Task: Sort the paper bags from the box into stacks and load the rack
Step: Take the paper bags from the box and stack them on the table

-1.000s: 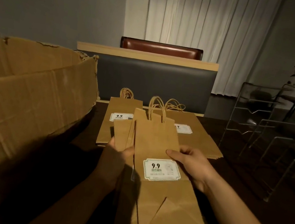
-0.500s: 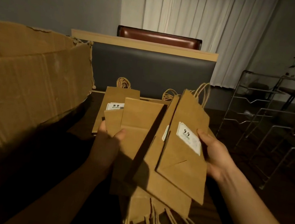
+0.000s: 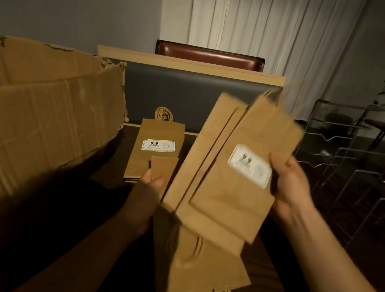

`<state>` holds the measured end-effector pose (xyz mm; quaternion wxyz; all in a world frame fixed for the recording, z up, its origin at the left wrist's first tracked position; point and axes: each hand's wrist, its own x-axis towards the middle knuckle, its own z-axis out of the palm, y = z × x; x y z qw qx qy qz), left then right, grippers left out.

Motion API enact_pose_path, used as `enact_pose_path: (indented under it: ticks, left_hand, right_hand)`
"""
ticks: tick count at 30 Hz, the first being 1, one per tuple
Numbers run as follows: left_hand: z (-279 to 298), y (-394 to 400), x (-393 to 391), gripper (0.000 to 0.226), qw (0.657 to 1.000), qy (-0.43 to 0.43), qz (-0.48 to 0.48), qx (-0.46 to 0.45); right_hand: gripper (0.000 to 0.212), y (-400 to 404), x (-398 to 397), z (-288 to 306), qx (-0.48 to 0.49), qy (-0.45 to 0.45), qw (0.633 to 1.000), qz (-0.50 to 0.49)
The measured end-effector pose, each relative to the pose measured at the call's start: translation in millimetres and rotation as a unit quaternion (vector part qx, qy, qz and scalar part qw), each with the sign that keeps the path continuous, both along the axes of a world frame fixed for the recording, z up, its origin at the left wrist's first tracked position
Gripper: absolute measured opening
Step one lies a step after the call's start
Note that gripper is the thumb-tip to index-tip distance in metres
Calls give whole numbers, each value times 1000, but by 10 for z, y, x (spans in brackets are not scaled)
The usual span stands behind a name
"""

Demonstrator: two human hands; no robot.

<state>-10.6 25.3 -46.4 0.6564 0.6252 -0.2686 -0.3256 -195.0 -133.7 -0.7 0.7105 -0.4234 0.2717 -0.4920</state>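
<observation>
While gripped, bag (image 3: 239, 179) between fingers (image 3: 276, 163).

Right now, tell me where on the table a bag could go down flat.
Bare dark table lies right of the right hand, up to the wire rack. A narrower strip runs between the box and the labelled stack. The middle is crowded: the left hand and right hand hold fanned bags over more bags.
</observation>
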Motion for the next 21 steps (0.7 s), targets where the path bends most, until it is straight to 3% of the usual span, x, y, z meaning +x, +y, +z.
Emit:
enact_pose_path:
  ticks: [2,4,7,10,13,16,18,21]
  left_hand:
    - [-20,-10,44,19,999,29,18,-11]
    - [-2,-5,47,22,999,37,11,-15]
    - [-2,8,10,29,1000,1,-7,8]
    - [-38,60,71,36,994,-96,-17,58]
    - [-72,3,156,37,997,-49,-11,51]
    - [-90,-5,152,42,998,-47,-13,51]
    - [-103,-3,111,42,998,-63,-10,19]
    - [-120,-31,71,55,1000,11,-2,-17]
  right_hand:
    - [24,-38,-68,332,-57,-75,995,14]
    - [25,-37,-142,615,-132,-113,980,97]
    - [27,-70,-209,776,-192,-69,952,226]
    - [35,-164,-261,762,-176,-44,925,335]
    - [47,-195,-312,701,-143,-16,913,381]
    - [39,-170,-330,623,-126,16,922,366]
    - [39,-142,-285,536,-88,87,938,323]
    - [37,-87,-188,296,5,172,952,255]
